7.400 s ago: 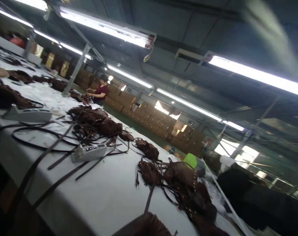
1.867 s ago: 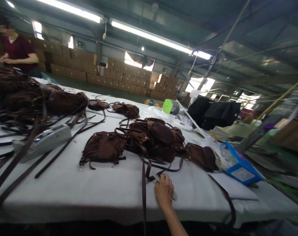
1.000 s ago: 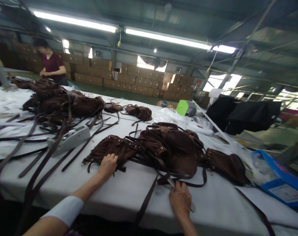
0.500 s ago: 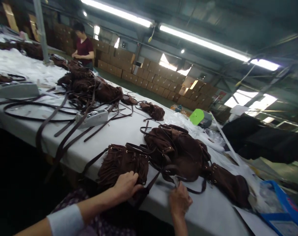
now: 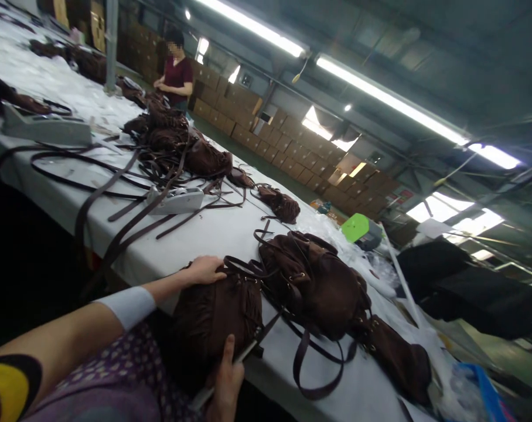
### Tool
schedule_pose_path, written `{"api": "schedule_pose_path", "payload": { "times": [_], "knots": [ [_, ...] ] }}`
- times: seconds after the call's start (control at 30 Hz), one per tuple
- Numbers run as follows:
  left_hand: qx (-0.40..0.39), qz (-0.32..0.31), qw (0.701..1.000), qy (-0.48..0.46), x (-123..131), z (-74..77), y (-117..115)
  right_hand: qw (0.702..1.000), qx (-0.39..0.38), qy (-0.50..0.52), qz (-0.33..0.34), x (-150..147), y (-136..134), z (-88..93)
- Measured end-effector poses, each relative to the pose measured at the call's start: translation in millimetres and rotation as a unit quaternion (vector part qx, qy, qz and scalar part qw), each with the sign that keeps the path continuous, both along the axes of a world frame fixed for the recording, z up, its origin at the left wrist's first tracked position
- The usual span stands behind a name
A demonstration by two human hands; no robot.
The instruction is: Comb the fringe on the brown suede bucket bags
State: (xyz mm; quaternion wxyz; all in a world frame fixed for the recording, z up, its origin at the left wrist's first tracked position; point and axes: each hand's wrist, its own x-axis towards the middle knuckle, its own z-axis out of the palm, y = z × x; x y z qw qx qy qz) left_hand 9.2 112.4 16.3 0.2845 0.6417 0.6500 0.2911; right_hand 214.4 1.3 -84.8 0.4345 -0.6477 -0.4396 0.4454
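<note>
A dark brown fringed bag (image 5: 211,319) with small metal eyelets hangs over the near table edge, in front of my lap. My left hand (image 5: 205,270) is closed on its top rim at the upper left, fingertips partly hidden. Low at the bag's front right, my right hand (image 5: 227,375) is wrapped round a slim silvery tool (image 5: 248,350), thumb pointing up. The tool's far end lies by the bag's lower right corner; its exact kind is unclear. A dark strap runs from that corner towards a larger pile of brown bags (image 5: 323,281) just right.
Tape dispensers (image 5: 178,200) and long loose straps (image 5: 129,225) lie left on the white-covered table (image 5: 213,231). More brown bags (image 5: 169,140) are heaped beyond. A person (image 5: 176,73) stands across the table. Right are a green-and-grey object (image 5: 356,227) and a blue box (image 5: 486,390).
My left hand has moved up from the bag's front to its top rim. My right hand has come left, away from the bag pile, with the silvery tool. The view has shifted.
</note>
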Motion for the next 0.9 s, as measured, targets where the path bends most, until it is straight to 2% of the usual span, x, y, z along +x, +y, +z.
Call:
{"api": "schedule_pose_path", "payload": {
  "times": [0.1,0.17,0.27,0.37,0.43,0.5,0.57,0.63,0.7,0.77,0.83,0.9],
  "knots": [
    [-0.040,-0.002,0.999,-0.038,-14,-18.2,-32,0.998,0.060,-0.021,-0.030,8,8,33.1],
    [-0.077,-0.016,0.987,-0.142,-25,-27.5,-60,0.996,0.088,-0.023,0.016,13,2,62.1],
    [-0.084,-0.055,0.931,-0.351,-36,-25.8,-103,0.987,0.139,-0.006,0.078,12,-10,105.3],
    [-0.056,-0.026,0.849,-0.524,-42,-4.7,-126,0.988,0.124,0.052,0.080,3,-1,134.0],
    [-0.057,0.006,0.795,-0.604,-44,8.9,-127,0.992,0.065,0.089,0.068,-2,18,139.5],
    [-0.092,0.003,0.765,-0.638,-45,12.4,-124,0.992,0.029,0.103,0.062,-4,39,135.8],
    [-0.162,-0.031,0.753,-0.638,-41,3.6,-121,0.993,0.026,0.091,0.068,-1,56,127.9],
    [-0.230,-0.060,0.740,-0.629,-32,-12.2,-120,0.996,0.037,0.040,0.070,6,67,119.9],
    [-0.243,-0.047,0.747,-0.617,-22,-24.6,-121,0.997,0.053,-0.033,0.036,16,70,113.5],
    [-0.195,-0.014,0.788,-0.584,-15,-24.9,-122,0.994,0.058,-0.089,-0.007,28,64,108.2],
    [-0.114,0.008,0.845,-0.522,-13,-12.9,-120,0.991,0.052,-0.115,-0.037,40,50,103.3],
    [-0.040,0.023,0.881,-0.470,-15,2.8,-118,0.989,0.050,-0.131,-0.053,51,32,99.1]
  ]
}}
